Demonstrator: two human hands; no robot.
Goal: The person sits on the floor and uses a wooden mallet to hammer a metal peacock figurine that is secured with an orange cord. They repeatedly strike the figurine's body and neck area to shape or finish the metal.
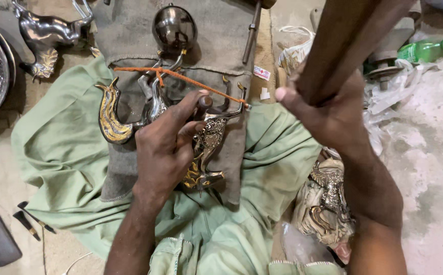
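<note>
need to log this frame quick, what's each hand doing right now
Left hand: closed on a thin punch tool, set against the metal bird figure.
Right hand: closed around a dark wooden handle, raised.

Dim, warm, even light; glare on the polished metal bird; raised stick blurred.

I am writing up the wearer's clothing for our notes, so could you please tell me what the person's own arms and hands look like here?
Both arms are bare from the forearm down: no sleeves, gloves, rings, bracelets or watch show on the left hand or the right hand. The fingernails are short. Loose pale green clothing with stitched hems covers the lap below the arms. The right hand is slightly blurred, so fine detail there is unclear.
</note>
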